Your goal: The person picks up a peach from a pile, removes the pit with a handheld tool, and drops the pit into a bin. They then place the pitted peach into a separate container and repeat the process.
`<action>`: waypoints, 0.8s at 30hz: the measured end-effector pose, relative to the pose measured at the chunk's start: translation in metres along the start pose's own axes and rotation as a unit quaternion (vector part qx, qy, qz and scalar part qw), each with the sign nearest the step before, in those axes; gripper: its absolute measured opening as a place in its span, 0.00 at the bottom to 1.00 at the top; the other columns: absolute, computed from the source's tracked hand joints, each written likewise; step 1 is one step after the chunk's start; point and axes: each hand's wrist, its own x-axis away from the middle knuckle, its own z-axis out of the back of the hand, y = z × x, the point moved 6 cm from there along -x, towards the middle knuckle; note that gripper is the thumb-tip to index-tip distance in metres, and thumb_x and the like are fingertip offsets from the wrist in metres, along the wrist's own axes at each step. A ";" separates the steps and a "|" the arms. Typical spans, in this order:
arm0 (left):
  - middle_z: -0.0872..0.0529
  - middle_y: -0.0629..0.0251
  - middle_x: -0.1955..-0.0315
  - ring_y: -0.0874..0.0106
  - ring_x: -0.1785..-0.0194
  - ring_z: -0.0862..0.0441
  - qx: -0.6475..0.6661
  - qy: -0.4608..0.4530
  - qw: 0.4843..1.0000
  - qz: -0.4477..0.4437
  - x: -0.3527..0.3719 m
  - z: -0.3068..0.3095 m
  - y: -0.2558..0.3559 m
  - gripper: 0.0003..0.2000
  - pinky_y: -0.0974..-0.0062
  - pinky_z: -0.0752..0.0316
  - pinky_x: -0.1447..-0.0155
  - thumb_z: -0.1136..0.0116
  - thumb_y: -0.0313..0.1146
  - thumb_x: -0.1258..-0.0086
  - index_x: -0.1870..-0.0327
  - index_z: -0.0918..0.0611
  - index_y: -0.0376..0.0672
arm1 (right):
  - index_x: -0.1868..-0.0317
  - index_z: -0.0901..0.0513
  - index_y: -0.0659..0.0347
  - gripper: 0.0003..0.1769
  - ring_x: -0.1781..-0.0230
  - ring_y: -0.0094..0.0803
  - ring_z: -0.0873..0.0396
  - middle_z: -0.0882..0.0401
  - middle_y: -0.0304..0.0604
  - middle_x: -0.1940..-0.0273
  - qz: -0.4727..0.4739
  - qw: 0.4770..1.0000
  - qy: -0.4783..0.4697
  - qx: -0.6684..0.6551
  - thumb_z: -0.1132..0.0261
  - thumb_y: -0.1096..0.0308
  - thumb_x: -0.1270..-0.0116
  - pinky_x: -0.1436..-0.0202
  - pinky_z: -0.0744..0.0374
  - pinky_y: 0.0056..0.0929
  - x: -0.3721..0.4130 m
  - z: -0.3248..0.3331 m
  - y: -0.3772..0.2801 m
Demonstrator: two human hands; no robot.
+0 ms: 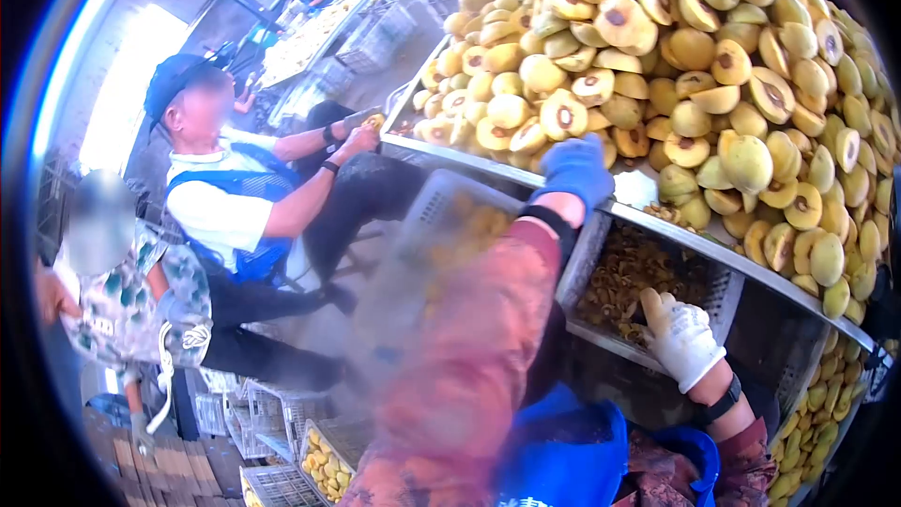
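Left hand [574, 169] curled over peach halves [657, 84], grasp unclear. Right hand [680, 338] on pit crate [725, 289], fingers together, pointing 11 o'clock.

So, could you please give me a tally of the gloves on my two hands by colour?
Blue, on the left hand at the fruit pile: 1
White, on the right hand by the crate: 1
Total: 2 gloves
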 end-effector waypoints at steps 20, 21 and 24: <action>0.17 0.59 0.54 0.70 0.52 0.18 0.850 -0.066 0.522 0.013 0.111 0.003 0.087 0.22 0.75 0.21 0.48 0.58 0.45 0.19 0.39 0.27 0.34 | 0.42 0.30 0.65 0.24 0.54 0.59 0.19 0.19 0.64 0.58 -0.145 0.903 0.125 -0.386 0.36 0.65 0.35 0.50 0.22 0.46 -0.002 0.069 0.017; 0.18 0.58 0.53 0.70 0.52 0.19 0.798 -0.030 0.600 -0.039 0.110 0.003 0.085 0.21 0.75 0.21 0.48 0.56 0.44 0.19 0.40 0.27 0.33 | 0.42 0.31 0.67 0.24 0.56 0.60 0.19 0.19 0.64 0.60 -0.134 0.905 0.161 -0.371 0.37 0.64 0.35 0.52 0.22 0.48 -0.002 0.069 0.017; 0.18 0.58 0.51 0.70 0.50 0.19 0.677 0.042 0.722 -0.133 0.110 -0.003 0.083 0.22 0.74 0.24 0.44 0.55 0.46 0.20 0.41 0.26 0.33 | 0.37 0.33 0.62 0.29 0.63 0.61 0.20 0.19 0.62 0.64 -0.141 0.917 0.176 -0.328 0.34 0.64 0.36 0.63 0.23 0.50 -0.007 0.053 0.027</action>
